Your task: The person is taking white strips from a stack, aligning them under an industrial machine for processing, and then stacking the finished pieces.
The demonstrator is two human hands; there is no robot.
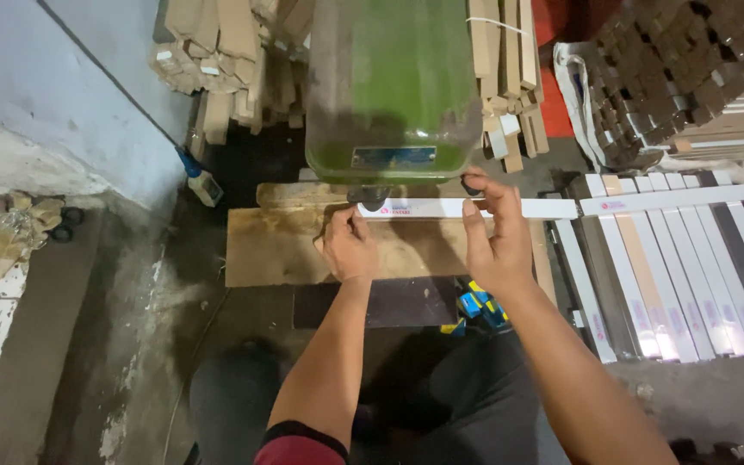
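Dark trousers [441, 405] and a maroon-edged sleeve [299, 443] fill the bottom of the view, nearest the camera, with both bare forearms reaching up from them toward a green machine [393, 86].

Going left to right: a pale blue wall [71, 77] meets a stained concrete floor [122, 344]; crumpled paper [15, 232] lies at the far left, and a blue-handled brush [200, 179] leans by the wall's foot. Bundles of wooden sticks [217, 60] are stacked behind the machine on its left.

A plywood board [277, 250] lies flat under the machine. On its far edge rests a long white strip [467, 207], running left to right, its left end just under the machine's base. The left hand [348, 245] sits on the board with its fingers curled together, fingertips touching the strip's near edge by the left end; whether they pinch it cannot be told. The right hand [497, 232] is raised over the strip farther right, thumb and forefinger closed on it from above, the other fingers bent loosely behind.

Below the right wrist lies a small blue and yellow object [478, 308]. Right of the hands, many similar strips [691, 275], white, tan and dark, lie side by side on the floor, with one white strip [665, 199] across their far ends. Stacked dark blocks [691, 69] stand at the top right.
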